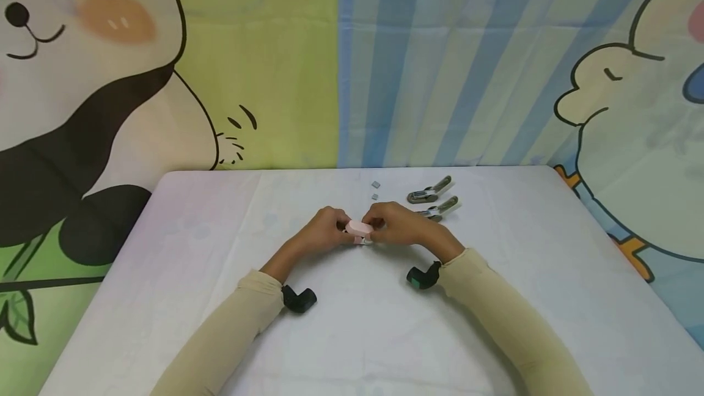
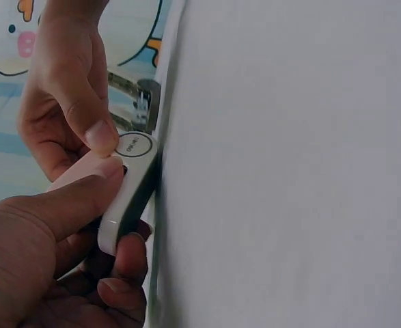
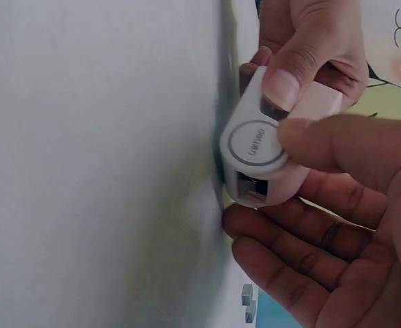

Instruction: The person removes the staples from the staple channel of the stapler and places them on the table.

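Beige sleeves (image 1: 220, 329) foremost. Device (image 1: 359, 228): pink and white, ringed lettering (image 3: 256, 142) on rounded end, dark slot (image 3: 253, 186); midway between side edges of table (image 1: 352, 335), toward far edge. Left hand (image 1: 324, 229) pinches it; right hand (image 1: 404, 225) pinches ringed end.

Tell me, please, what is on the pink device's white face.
A grey ring around lettering shows; the left thumb and right thumb cover parts, hiding whatever is beneath.

White table (image 1: 357, 335) with blocks (image 1: 376, 185), apparent tools (image 1: 422, 197)
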The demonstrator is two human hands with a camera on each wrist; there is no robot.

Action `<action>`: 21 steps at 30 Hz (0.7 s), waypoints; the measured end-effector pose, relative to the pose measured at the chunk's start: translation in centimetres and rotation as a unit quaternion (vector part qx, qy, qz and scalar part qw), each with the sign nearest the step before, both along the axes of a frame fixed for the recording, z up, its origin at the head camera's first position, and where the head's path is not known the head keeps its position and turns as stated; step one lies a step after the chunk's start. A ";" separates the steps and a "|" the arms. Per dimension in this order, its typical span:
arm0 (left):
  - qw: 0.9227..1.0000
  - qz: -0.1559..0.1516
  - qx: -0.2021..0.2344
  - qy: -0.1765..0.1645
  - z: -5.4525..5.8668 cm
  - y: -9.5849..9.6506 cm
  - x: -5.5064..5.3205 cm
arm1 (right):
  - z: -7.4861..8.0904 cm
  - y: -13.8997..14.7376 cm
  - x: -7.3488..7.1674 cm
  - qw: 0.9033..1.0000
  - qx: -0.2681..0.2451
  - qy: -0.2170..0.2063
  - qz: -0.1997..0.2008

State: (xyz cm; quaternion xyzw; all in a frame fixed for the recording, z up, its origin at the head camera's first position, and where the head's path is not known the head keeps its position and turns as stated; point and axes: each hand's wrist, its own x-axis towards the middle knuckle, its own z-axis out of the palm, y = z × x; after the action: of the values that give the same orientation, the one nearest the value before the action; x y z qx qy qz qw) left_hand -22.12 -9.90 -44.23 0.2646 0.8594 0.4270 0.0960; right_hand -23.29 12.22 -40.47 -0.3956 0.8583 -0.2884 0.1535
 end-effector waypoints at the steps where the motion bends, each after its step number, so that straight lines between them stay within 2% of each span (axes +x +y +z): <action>1: 1.000 -0.004 0.001 -0.002 0.0 0.0 0.3 | 0.0 0.1 0.3 1.000 -0.003 -0.007 0.000; 8: 1.000 -0.002 0.006 -0.001 0.3 0.4 1.7 | 0.1 0.7 1.6 1.000 -0.009 -0.013 0.009; 21: 1.000 0.009 0.006 -0.003 0.5 0.6 2.3 | 0.1 0.6 2.1 1.000 -0.013 0.014 0.018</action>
State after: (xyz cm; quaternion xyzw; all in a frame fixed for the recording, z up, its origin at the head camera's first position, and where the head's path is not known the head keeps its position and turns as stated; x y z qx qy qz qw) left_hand -19.78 -9.33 -43.75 0.2563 0.8588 0.4337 0.0934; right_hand -21.18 12.82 -40.41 -0.4172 0.8491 -0.2912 0.1418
